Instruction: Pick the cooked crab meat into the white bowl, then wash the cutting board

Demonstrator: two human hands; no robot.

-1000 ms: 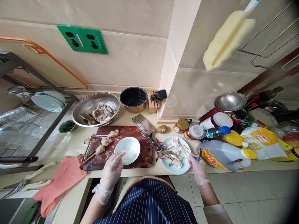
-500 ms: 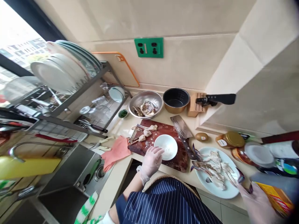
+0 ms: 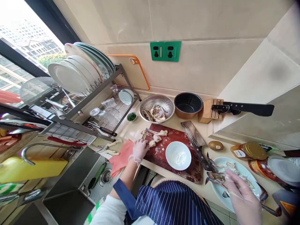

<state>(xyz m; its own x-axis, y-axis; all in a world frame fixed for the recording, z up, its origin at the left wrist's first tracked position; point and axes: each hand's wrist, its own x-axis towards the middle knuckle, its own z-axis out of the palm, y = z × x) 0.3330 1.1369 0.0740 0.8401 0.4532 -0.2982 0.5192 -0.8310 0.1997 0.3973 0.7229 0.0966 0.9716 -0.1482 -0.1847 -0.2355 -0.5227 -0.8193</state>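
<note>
My gloved left hand [image 3: 139, 150] rests at the left end of the dark red cutting board [image 3: 174, 155], fingers curled around a crab piece [image 3: 152, 143] beside it. My gloved right hand [image 3: 242, 197] hovers over the white plate [image 3: 236, 189] of cut crab pieces at the right, fingers spread and blurred. A small white bowl [image 3: 178, 155] with white powder stands in the middle of the board. A cleaver [image 3: 195, 143] lies along the board's right edge.
A metal colander [image 3: 156, 108] holding crab shells and a black pot [image 3: 188, 104] stand behind the board. A knife block [image 3: 208, 110], a kiwi [image 3: 215, 145] and jars [image 3: 246, 151] sit to the right. A pink cloth [image 3: 121, 157], scissors [image 3: 108, 146], dish rack [image 3: 77, 90] and sink [image 3: 70, 187] are at left.
The view has swung left toward the sink. My left hand left the white bowl and moved to the crab pieces at the board's left end. My right hand stays over the plate.
</note>
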